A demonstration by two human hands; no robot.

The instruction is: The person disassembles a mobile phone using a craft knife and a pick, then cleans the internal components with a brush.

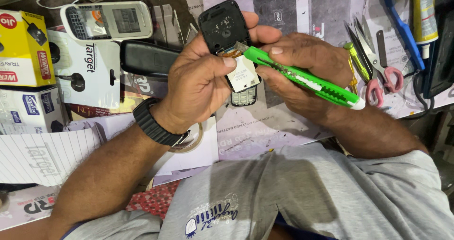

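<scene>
Both hands (246, 65) grip phone (224, 27) and cutter (302, 79).

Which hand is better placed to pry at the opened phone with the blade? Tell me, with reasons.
Probably the right hand: it holds the green utility knife, blade tip already at the opened phone. The left hand is occupied gripping that phone.

A single head-worn camera looks steeply down from close above the person's chest and forearms onto a cluttered workbench (265, 126). The left hand (203, 79) and right hand (302, 65) sit near centre, the grey shirt (307, 197) filling the bottom.
</scene>
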